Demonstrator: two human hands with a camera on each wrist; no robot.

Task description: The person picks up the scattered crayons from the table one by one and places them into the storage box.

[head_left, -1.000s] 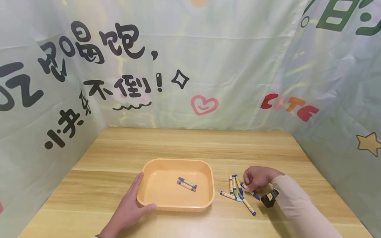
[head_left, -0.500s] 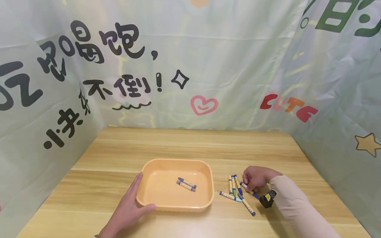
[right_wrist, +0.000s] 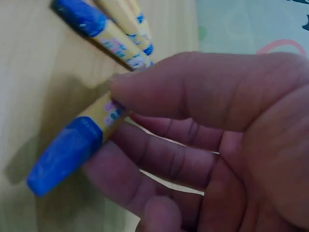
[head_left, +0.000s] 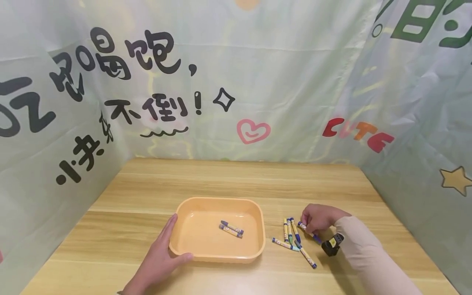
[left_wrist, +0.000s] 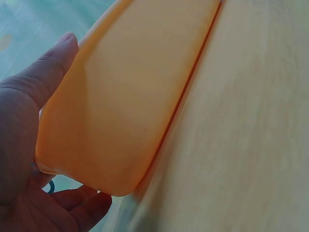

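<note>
My right hand (head_left: pixel 321 218) pinches a blue crayon (right_wrist: pixel 70 152) in a yellow wrapper between thumb and fingers. In the right wrist view its blue tip points down-left, with a shadow on the wood beside it. Several more crayons (head_left: pixel 305 257) lie close to that hand's left, some side by side and others at angles. My left hand (head_left: pixel 160 252) holds the left end of a shallow orange plastic tray (head_left: pixel 206 259), thumb along the near side and fingers round the left side. Two crayons (head_left: pixel 230 230) lie inside the tray, right of its middle.
The wooden table (head_left: pixel 236 176) carries everything. Printed cloth walls (head_left: pixel 295 82) enclose it at the back, left and right. A small black device (head_left: pixel 333 245) sits at my right wrist, below the sleeve cuff.
My right hand has lifted the blue crayon slightly, and its wrapped end has risen. My left hand and the tray stay in place.
</note>
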